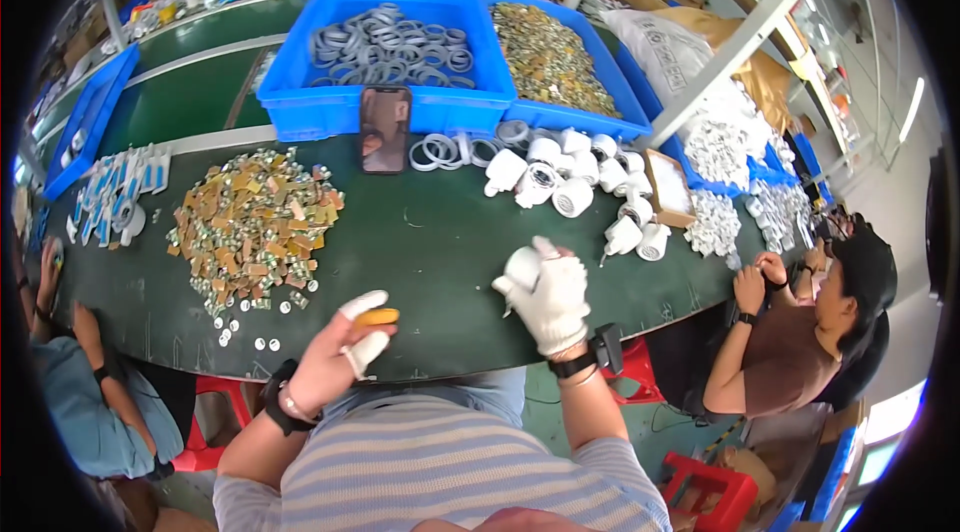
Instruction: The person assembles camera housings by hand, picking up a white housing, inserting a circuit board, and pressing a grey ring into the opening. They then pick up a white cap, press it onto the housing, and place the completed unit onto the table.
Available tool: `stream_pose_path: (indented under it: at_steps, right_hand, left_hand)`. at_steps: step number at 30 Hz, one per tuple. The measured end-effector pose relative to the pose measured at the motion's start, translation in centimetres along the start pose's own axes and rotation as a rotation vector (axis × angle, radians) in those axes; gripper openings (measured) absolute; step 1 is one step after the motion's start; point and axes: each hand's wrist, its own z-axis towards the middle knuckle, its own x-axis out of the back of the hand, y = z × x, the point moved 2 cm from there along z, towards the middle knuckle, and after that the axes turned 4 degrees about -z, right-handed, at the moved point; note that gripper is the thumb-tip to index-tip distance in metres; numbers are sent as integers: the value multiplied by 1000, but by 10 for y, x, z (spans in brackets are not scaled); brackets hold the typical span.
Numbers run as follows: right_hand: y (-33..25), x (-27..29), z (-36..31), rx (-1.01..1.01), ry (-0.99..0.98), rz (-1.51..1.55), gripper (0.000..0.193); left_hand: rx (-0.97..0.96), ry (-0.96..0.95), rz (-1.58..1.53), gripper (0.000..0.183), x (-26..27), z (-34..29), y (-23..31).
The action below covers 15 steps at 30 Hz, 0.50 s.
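My left hand (335, 347), with white covers on its thumb and finger, is closed on a small yellow-orange oblong piece (376, 317) near the table's front edge. To its right, my right hand (556, 300) wears a white knit glove and grips a white rounded plastic housing (522, 268). A heap of small yellow and green circuit boards (260, 227) lies beyond my left hand, with several white discs (260, 344) along its near side. Past my right hand stand many similar white plastic housings (572, 197). The fine shape of the yellow-orange piece cannot be made out.
A blue bin of grey rings (395, 47) stands at the back, a phone (385, 132) leaning on it. Beside it is a blue bin of small parts (555, 57). Blue-and-white parts (120, 194) lie left, small white parts (712, 224) right. People sit at both sides (785, 332).
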Motion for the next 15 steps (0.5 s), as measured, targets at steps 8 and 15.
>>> stream_pose_path:
  at_steps: [8,15]
  right_hand:
    - [-131,22,32,688,-386,814,60]
    - [-84,-107,176,168,-113,105,33]
  left_hand:
    - [-88,86,-356,79,-22,15,-1]
    - [65,50,-708,48,2,-1,-7]
